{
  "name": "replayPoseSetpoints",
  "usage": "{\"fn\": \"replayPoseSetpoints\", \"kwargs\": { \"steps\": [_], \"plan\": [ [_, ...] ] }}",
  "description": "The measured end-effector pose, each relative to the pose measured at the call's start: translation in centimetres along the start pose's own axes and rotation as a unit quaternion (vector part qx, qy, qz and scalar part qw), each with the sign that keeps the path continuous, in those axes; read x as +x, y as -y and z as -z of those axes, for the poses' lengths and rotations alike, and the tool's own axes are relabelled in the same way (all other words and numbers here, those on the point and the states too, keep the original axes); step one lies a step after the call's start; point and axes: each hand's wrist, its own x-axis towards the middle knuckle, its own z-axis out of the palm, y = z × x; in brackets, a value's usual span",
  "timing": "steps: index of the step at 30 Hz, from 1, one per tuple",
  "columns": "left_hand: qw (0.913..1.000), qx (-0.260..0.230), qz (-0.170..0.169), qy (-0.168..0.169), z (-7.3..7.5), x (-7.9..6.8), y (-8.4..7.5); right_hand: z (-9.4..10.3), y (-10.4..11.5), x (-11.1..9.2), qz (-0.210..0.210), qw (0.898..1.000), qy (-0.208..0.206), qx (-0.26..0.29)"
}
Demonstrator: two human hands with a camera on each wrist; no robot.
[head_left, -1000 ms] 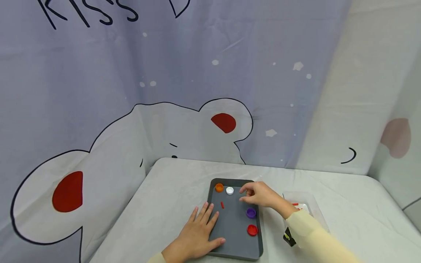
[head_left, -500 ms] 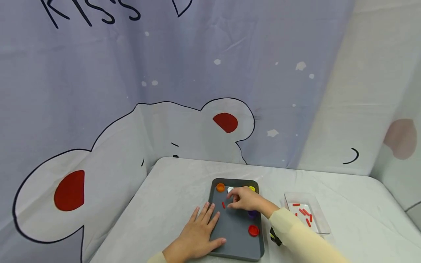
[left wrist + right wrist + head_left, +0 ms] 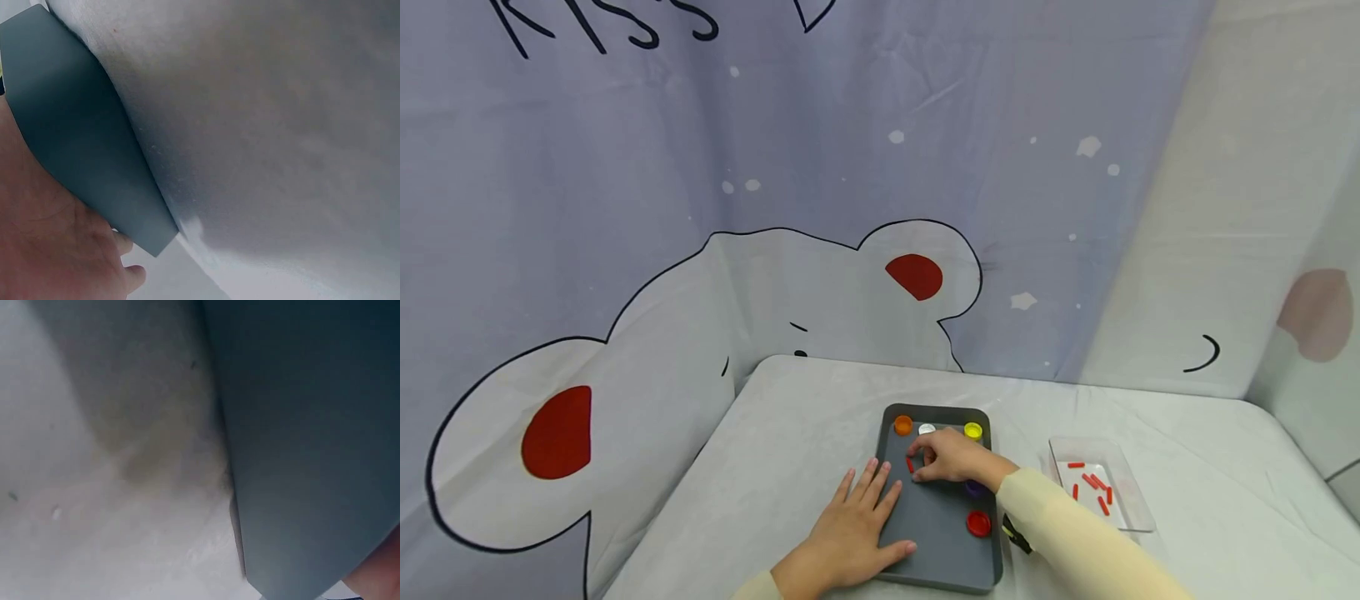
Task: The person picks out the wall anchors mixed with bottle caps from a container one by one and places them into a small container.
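A dark grey tray (image 3: 940, 554) lies on the white cloth in the head view. On its left rim rests my left hand (image 3: 847, 542), fingers spread and straight. My right hand (image 3: 951, 456) reaches in from the right over the tray, its index fingertip and thumb at the two ends of a small red stick (image 3: 910, 464). Round caps or small dishes stand in the tray: orange (image 3: 903, 425), white (image 3: 927, 428), yellow (image 3: 973, 431), red (image 3: 978, 523) and purple (image 3: 975, 488), the last partly hidden by the right wrist. The wrist views show mostly cloth and a dark panel.
To the right of the tray stands a clear box (image 3: 1138, 504) with several red sticks (image 3: 1093, 482) inside. A black strap piece (image 3: 1017, 535) shows under the right sleeve. A printed curtain (image 3: 820, 167) hangs behind the white table (image 3: 820, 408).
My right hand has moved left and down across the tray from near the yellow cap to the red stick, uncovering the yellow cap and the box's sticks. The left hand stays put.
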Motion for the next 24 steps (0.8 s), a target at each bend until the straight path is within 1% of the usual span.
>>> {"fn": "replayPoseSetpoints", "kwargs": {
  "steps": [6, 14, 18, 24],
  "plan": [
    [1.0, 0.004, 0.003, 0.005, 0.1, -0.02, 0.04, -0.23, 0.0, 0.35, -0.002, 1.0, 0.002, -0.003],
    [0.9997, -0.005, -0.009, -0.021, -0.42, -0.04, 0.1, -0.51, -0.08, 0.43, 0.0, 1.0, -0.014, -0.015],
    [0.9998, 0.001, -0.009, -0.019, -0.34, -0.16, -0.03, -0.7, 0.09, 0.36, 0.001, 1.0, -0.017, -0.023],
    [0.9998, 0.017, -0.004, -0.011, -0.1, -0.06, 0.01, -0.66, 0.13, 0.31, 0.003, 0.998, -0.029, -0.053]
  ]
}}
